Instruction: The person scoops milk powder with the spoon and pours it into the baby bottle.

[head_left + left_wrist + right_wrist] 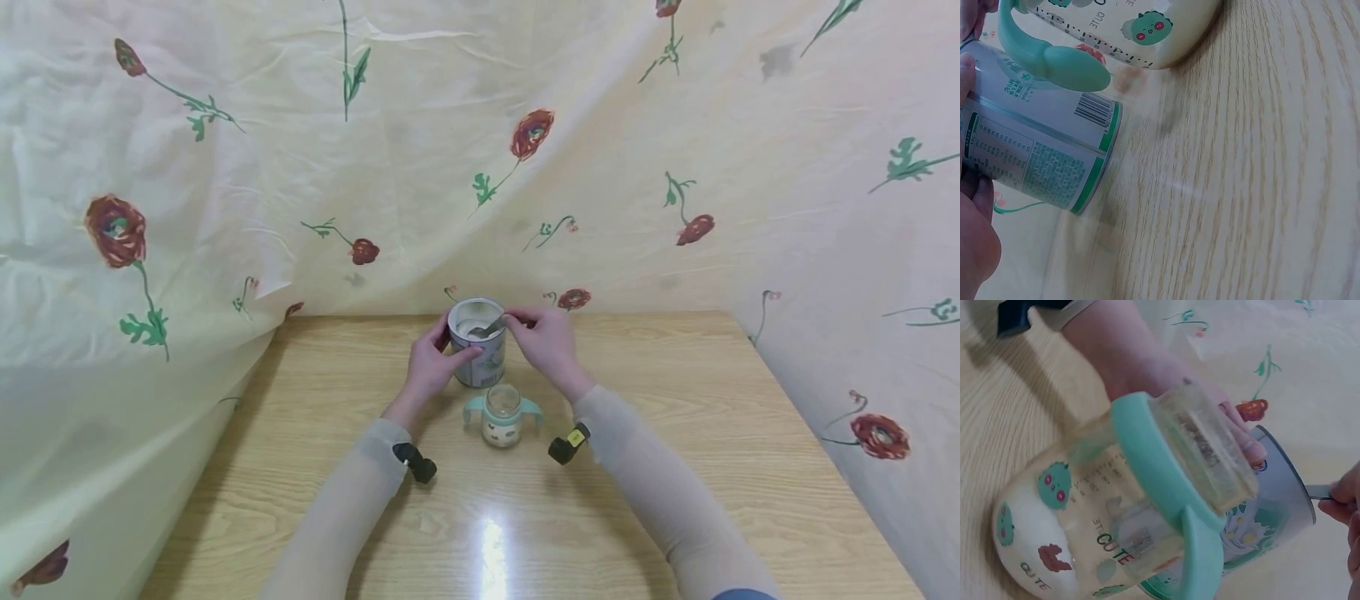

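Note:
A milk powder tin (480, 372) with a green-and-white label stands on the table without a lid, pale powder showing inside. My left hand (432, 365) grips its left side, thumb across the front. Between thumb and fingers, my right hand (549, 343) pinches the handle of a metal spoon (491, 327), whose bowl dips inside the tin; in the right wrist view only the spoon handle (1319, 491) shows past the rim. Just in front of the tin stands a clear baby bottle (501, 428) with mint-green handles, its mouth uncovered and whitish contents in its lower part.
The wood-grain table (645, 467) runs back to a flower-printed cloth (420, 167), which hangs close behind the tin and along both sides. Black wrist cameras, one at the left wrist (415, 463) and one at the right (567, 444), flank the bottle.

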Demonstrator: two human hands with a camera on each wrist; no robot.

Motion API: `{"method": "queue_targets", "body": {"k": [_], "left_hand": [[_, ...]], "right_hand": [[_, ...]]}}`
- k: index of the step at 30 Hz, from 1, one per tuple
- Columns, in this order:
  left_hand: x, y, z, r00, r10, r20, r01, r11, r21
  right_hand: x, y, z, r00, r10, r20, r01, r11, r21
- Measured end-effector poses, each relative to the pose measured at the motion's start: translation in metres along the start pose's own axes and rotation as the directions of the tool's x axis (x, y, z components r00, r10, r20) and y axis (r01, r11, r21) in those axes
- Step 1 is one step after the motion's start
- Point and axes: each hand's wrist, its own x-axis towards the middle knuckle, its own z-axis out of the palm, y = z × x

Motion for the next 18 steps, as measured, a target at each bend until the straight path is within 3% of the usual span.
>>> {"method": "queue_targets", "body": {"k": [4,9,13,18], "left_hand": [[0.000,0.000,0.000,1.000,-0.013,-0.001,0.013,1.000,0.000],[0.000,0.001,0.000,0.999,-0.035,0.001,0.035,0.999,0.013],[0.001,0.001,0.001,0.999,-0.048,0.002,0.048,0.999,0.014],[0.001,0.001,0.000,0.998,-0.057,0.004,0.057,0.998,0.010]], "right_hand": [[-0.002,0.008,-0.004,0.978,0.203,-0.039,-0.192,0.962,0.196],[-0.005,0.013,-0.011,0.931,0.365,-0.021,-0.334,0.872,0.357],[-0.009,0.013,-0.017,0.895,0.446,0.013,-0.409,0.809,0.423],[-0.013,0.015,-0.020,0.878,0.478,0.028,-0.436,0.775,0.458]]}}
